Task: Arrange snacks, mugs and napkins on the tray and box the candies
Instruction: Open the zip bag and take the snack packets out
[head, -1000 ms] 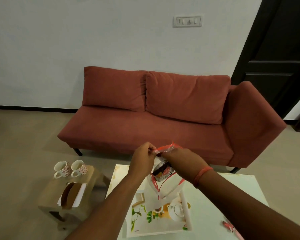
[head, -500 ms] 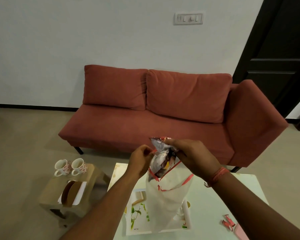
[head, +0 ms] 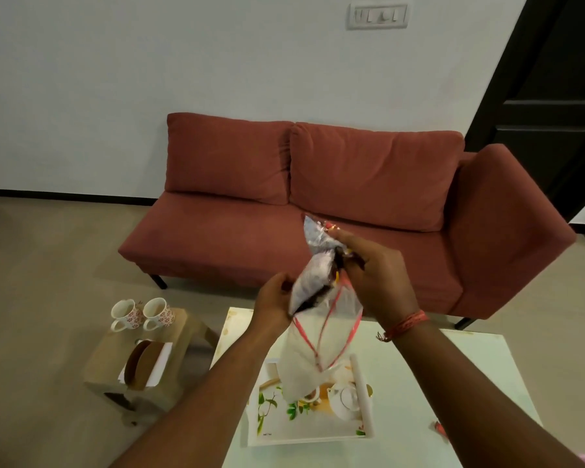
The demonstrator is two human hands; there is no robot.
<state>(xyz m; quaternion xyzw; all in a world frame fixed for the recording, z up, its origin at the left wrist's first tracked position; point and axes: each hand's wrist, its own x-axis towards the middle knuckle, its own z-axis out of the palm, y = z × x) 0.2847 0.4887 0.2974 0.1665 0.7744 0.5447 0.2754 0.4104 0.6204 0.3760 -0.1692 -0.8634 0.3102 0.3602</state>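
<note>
Big rust-red fabric sofa point(head: 335, 211) fills the far side, against a pale wall w/ a white switch plate point(head: 378, 15). Dark door point(head: 561, 106) at right. Nearer me, the glossy white desk point(head: 453, 383) carries a white rectangular tray w/ teapot-and-leaf print point(head: 318, 423), sitting left of centre on it. Left of the desk, a small tan stool point(head: 179, 336) holds two white floral mugs point(head: 142, 314) side by side at its far edge and a brown curved napkin holder w/ white napkins point(head: 146, 363) in front of them.

Over the tray I hold up a clear plastic bag w/ red trim point(head: 321, 349); it hangs down, its bottom reaching the tray area. My right hand point(head: 375, 278), grip pinching, holds a silvery dark snack packet point(head: 313, 271) by its upper part, the packet mostly above the bag mouth, lower end at the opening. My left hand point(head: 272, 304), fingers curled, grips the bag's rim beside the packet. Red thread band point(head: 404, 325) on my right wrist. Small red-pink wrapper point(head: 439, 428) lies at the desk's right edge, too blurred to ID.
</note>
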